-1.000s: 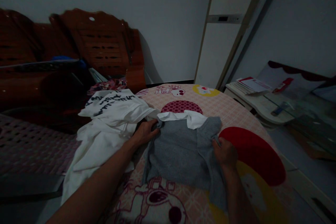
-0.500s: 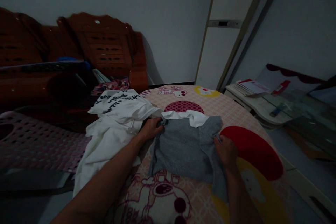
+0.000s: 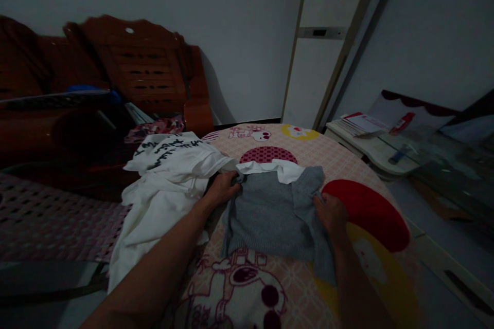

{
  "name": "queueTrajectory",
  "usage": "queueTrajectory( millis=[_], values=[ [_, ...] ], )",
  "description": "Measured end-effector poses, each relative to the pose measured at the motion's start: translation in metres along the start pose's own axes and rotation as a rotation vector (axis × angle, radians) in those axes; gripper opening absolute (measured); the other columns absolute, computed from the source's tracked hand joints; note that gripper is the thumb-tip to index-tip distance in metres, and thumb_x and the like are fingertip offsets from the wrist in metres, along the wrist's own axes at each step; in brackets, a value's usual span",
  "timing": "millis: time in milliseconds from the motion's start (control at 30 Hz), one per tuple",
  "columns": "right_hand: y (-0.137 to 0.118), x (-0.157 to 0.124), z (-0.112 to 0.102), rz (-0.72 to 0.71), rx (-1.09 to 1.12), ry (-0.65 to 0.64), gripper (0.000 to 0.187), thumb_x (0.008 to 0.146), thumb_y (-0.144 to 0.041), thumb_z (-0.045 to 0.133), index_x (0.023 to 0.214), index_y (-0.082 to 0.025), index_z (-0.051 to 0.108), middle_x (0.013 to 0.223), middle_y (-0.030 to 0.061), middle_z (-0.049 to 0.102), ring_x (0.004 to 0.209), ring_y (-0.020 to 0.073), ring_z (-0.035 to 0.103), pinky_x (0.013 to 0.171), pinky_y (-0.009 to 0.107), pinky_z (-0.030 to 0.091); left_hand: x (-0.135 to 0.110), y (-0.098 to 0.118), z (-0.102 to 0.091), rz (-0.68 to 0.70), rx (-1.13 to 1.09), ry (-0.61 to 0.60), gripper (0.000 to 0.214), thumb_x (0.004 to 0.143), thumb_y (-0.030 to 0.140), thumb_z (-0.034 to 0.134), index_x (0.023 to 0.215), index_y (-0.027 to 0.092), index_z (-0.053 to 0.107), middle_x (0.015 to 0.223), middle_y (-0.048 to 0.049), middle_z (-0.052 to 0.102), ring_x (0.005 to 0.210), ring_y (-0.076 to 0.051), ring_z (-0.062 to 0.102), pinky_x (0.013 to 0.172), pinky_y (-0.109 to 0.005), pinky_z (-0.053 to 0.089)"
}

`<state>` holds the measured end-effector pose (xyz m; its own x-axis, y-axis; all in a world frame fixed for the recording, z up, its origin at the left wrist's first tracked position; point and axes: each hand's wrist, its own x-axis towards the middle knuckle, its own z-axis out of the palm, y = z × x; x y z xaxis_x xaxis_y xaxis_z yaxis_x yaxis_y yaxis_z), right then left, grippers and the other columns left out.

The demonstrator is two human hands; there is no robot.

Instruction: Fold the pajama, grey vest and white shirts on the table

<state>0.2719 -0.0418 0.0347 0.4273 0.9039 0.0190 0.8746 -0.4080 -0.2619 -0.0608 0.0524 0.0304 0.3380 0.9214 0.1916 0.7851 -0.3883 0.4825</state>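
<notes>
I stand by the round bench with the pink checked cloth and cartoon pictures (image 3: pixel 339 162). A small grey knitted sweater with a white collar (image 3: pixel 264 213) lies flat in the middle of it. The collar points to twelve o'clock and the bottom edge to six o'clock.

The person's left hand (image 3: pixel 226 187) is at the sweater's ten o'clock corner, by the shoulder. Its grip is closed on the grey knit there. The right hand (image 3: pixel 331 213) is at the three o'clock side. Its grip is closed too, and pinches the knit where the sleeve starts.

So far the sweater is spread out and mostly smooth. The sleeve on the right runs down the side to about five o'clock, and I think it lies turned in over the body. On the left I cannot see a sleeve; the arm hides that part. The bottom edge is flat and not turned up, so the sweater is not a small packet yet.

At nine o'clock from the sweater a heap of white clothes with black writing on top (image 3: pixel 165 164) hangs over the edge of the bench. It is bunched up, with no neat folds. A big red circle on the cloth (image 3: pixel 370 213) shows at three o'clock, just past the right hand.

Behind, at ten o'clock, stands a red-brown carved wooden sofa (image 3: pixel 150 72). At two o'clock a low white table with papers (image 3: pixel 366 136) sits by the wall. The room is dim.
</notes>
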Motion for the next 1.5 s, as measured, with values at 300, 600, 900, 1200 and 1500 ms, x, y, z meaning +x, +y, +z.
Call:
queueTrajectory(
  millis=[300, 600, 900, 1200, 1500],
  values=[
    [-0.0017, 0.0042, 0.0018, 0.013, 0.034, -0.004, 0.036, 0.091, -0.041, 0.047, 0.092, -0.017, 0.074, 0.094, 0.0134, 0.073, 0.087, 0.0229, 0.066, 0.067, 0.028, 0.038, -0.0003, 0.0010, -0.0020, 0.016, 0.030, 0.032, 0.014, 0.074, 0.021, 0.047, 0.082, 0.017, 0.058, 0.073, -0.0037, 0.061, 0.071, -0.020, 0.059, 0.068, -0.029, 0.043],
    [-0.0028, 0.0058, 0.0049, 0.024, 0.075, 0.024, 0.035, 0.088, -0.040, 0.047, 0.087, -0.018, 0.074, 0.091, 0.0125, 0.073, 0.086, 0.0232, 0.067, 0.065, 0.028, 0.037, 0.0035, -0.0026, -0.0015, -0.017, -0.002, 0.037, 0.016, 0.075, 0.024, 0.048, 0.083, 0.018, 0.060, 0.072, -0.0025, 0.062, 0.070, -0.020, 0.059, 0.069, -0.030, 0.045],
    [-0.0034, 0.0066, 0.0033, 0.020, 0.075, 0.012, 0.039, 0.088, -0.042, 0.045, 0.091, -0.017, 0.075, 0.092, 0.0128, 0.073, 0.086, 0.0232, 0.067, 0.065, 0.027, 0.038, 0.0035, -0.0015, -0.0008, -0.051, -0.026, 0.053, 0.014, 0.071, 0.026, 0.058, 0.081, 0.017, 0.062, 0.071, -0.0009, 0.062, 0.067, -0.017, 0.057, 0.065, -0.027, 0.042],
    [-0.0027, 0.0080, 0.0046, 0.030, 0.087, 0.005, 0.037, 0.088, -0.041, 0.046, 0.095, -0.019, 0.076, 0.096, 0.0132, 0.073, 0.089, 0.0238, 0.067, 0.069, 0.028, 0.040, 0.0035, -0.0024, -0.0036, -0.077, -0.040, 0.155, 0.017, 0.074, 0.023, 0.050, 0.083, 0.017, 0.063, 0.070, -0.0006, 0.061, 0.065, -0.016, 0.055, 0.062, -0.026, 0.039],
    [-0.0058, 0.0068, -0.0003, 0.044, 0.085, -0.015, 0.035, 0.087, -0.038, 0.046, 0.088, -0.018, 0.075, 0.093, 0.0124, 0.073, 0.088, 0.0229, 0.067, 0.068, 0.027, 0.040, 0.0062, -0.0042, -0.0032, -0.125, -0.039, 0.208, 0.037, 0.085, 0.039, 0.048, 0.106, 0.015, 0.066, 0.094, -0.0070, 0.072, 0.087, -0.022, 0.065, 0.080, -0.029, 0.049]
  ],
)
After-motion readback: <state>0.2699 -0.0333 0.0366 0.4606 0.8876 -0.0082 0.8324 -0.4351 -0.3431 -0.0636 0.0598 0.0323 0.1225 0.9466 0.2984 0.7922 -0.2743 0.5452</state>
